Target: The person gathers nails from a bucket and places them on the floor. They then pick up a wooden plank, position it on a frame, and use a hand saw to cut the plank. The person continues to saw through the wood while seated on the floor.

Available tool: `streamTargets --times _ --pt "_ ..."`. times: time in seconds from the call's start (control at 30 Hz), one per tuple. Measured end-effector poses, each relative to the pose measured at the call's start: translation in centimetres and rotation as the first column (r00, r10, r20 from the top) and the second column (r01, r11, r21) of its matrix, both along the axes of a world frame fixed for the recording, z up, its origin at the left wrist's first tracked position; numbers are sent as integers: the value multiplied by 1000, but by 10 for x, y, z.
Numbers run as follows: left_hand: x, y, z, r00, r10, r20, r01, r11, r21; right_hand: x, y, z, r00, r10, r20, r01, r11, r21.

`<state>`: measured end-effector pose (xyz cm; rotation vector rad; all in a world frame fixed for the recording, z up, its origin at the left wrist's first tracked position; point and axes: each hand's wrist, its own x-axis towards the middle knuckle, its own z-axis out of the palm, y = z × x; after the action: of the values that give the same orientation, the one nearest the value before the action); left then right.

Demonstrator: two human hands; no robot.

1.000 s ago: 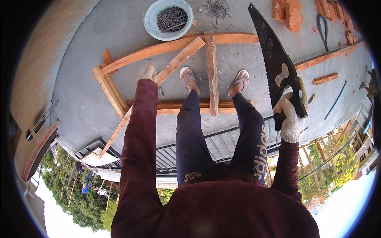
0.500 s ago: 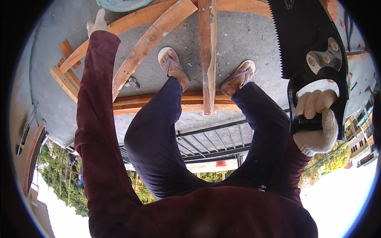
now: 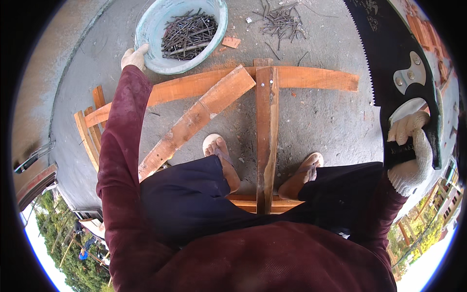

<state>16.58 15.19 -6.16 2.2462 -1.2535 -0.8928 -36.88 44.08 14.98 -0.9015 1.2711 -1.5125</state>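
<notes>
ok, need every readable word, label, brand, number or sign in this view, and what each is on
No text is legible here.
Saw blade: pale printed marks near the picture's top edge, too small to read.
Saw grip, in the right hand: faint marks, too small to read.

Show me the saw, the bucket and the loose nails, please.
Saw (image 3: pixel 393 54): head view, on the black blade.
Bucket (image 3: pixel 153 32): head view, on the pale inner wall.
Loose nails (image 3: pixel 283 23): head view, mid-pile.

Bright, diffuse daylight; soft shadows; sky blown white; floor crisp; edges bent, blue-fringed.
</notes>
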Motion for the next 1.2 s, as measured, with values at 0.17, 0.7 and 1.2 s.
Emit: streamTargets --times 0.17,0.7,1.2 --pt "44 -18 -26 988 127 -90 -142 972 -189 -6 23 3 996 -3 -86 -2 998 -55" --pt "-109 206 73 602 -770 210 743 637 206 33 68 18 955 -69 -289 65 998 -24" --pt "-149 209 85 647 -754 114 746 657 110 51 67 14 944 -29 -329 13 999 -51"
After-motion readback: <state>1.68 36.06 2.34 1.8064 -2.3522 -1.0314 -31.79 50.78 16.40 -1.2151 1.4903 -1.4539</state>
